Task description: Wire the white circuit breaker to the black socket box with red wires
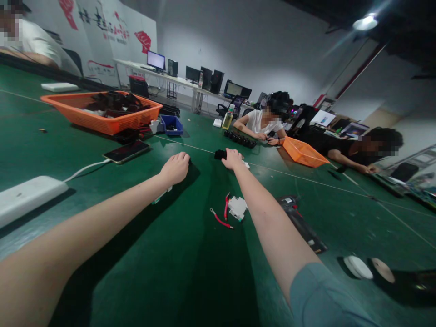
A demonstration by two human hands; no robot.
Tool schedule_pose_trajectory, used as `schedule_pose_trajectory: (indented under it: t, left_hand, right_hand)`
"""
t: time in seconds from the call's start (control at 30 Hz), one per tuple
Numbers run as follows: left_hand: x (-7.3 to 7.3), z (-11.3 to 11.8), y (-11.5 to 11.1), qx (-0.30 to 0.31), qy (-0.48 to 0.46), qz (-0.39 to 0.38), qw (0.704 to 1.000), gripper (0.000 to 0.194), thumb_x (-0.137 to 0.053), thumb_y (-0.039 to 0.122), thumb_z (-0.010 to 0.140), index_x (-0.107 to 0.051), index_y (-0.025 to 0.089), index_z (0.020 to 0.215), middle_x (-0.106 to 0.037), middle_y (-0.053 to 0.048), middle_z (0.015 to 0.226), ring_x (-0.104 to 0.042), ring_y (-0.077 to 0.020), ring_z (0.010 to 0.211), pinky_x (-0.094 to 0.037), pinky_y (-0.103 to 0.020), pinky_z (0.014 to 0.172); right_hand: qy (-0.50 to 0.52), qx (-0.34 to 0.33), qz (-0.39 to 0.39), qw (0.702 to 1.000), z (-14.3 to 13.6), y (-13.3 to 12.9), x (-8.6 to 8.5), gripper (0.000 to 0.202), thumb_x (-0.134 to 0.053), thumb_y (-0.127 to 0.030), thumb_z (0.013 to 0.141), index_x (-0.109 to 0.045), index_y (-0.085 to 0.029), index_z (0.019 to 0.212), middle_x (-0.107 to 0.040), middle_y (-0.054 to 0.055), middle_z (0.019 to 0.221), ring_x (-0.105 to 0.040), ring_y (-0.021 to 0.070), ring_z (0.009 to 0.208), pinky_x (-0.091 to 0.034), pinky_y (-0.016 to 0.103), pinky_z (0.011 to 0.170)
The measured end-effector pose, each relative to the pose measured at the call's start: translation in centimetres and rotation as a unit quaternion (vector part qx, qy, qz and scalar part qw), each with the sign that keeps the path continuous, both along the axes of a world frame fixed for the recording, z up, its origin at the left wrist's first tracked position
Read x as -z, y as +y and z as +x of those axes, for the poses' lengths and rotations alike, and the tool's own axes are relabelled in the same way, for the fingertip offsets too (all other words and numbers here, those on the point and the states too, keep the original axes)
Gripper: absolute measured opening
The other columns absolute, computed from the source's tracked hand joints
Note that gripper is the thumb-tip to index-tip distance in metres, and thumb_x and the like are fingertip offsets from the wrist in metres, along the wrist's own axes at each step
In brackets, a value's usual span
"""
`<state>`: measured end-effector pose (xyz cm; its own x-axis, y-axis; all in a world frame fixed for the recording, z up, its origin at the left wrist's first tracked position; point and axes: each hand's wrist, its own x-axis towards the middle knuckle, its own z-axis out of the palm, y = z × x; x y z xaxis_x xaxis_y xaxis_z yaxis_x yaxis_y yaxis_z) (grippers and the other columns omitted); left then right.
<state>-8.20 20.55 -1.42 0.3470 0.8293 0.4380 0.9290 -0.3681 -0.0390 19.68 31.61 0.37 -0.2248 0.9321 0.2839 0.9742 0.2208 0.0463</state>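
My left hand [175,168] is closed low over the green table, its fingers curled down. Only a dark edge shows at its fingertips, so what it holds is mostly hidden. Farther right, my right hand [233,159] grips a small black piece [220,155]; a white bit [245,165] shows beside that hand. Between my forearms lies a white breaker-like module [237,207], with one short red wire [226,208] against it and another red wire with a ring lug [221,220] nearby. A second white and green module [162,195] is partly covered by my left forearm.
An orange basket [112,125] of dark parts, a blue bin [172,126], a phone [127,151] and a white power strip [32,195] lie left. Rightward are a black flat pack [303,225] and a second orange basket [303,152]. Co-workers sit across the table.
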Motion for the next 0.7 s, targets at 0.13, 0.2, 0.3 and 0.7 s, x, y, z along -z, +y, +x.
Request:
schedule_pose_trajectory:
  t: [0.13,0.2,0.3,0.7]
  left_hand:
    - [0.2,0.0,-0.1,0.009,-0.002,0.005,1.0,0.038,-0.036,0.021,0.094,-0.05,0.01,0.128,-0.053,-0.019,0.133,-0.05,-0.0312,0.123,-0.039,-0.042,0.1]
    - [0.2,0.0,-0.1,0.017,-0.002,0.007,1.0,0.042,-0.037,0.021,0.094,-0.047,0.012,0.133,-0.05,-0.017,0.139,-0.046,-0.0308,0.129,-0.037,-0.043,0.103]
    - [0.1,0.0,-0.1,0.025,-0.003,0.007,1.0,0.045,-0.038,0.02,0.093,-0.046,0.014,0.137,-0.051,-0.016,0.141,-0.044,-0.0303,0.131,-0.035,-0.043,0.104]
    - [-0.6,0.1,-0.7,0.021,0.006,0.003,1.0,0.034,-0.04,0.019,0.092,-0.055,0.017,0.122,-0.058,-0.016,0.126,-0.05,-0.0301,0.121,-0.042,-0.042,0.096]
  right_hand:
    - [0.008,0.013,-0.012,1.0,0.6,0.2,0.2,0.056,-0.062,-0.046,0.086,-0.053,-0.01,0.127,-0.054,0.022,0.128,-0.045,0.0373,0.121,-0.037,0.052,0.1]
    - [0.013,0.007,-0.018,1.0,1.0,-0.1,-0.3,0.053,-0.065,-0.052,0.084,-0.059,-0.013,0.119,-0.056,0.019,0.122,-0.048,0.0355,0.117,-0.039,0.049,0.098]
    - [0.034,-0.004,-0.005,0.999,1.8,-0.9,-2.0,0.05,-0.061,-0.054,0.086,-0.061,-0.015,0.117,-0.055,0.017,0.12,-0.051,0.0324,0.113,-0.042,0.045,0.097]
    - [0.081,-0.145,-0.004,0.986,6.7,-12.6,-7.6,0.045,-0.062,-0.046,0.09,-0.057,-0.015,0.123,-0.058,0.012,0.117,-0.057,0.0239,0.107,-0.046,0.034,0.094]
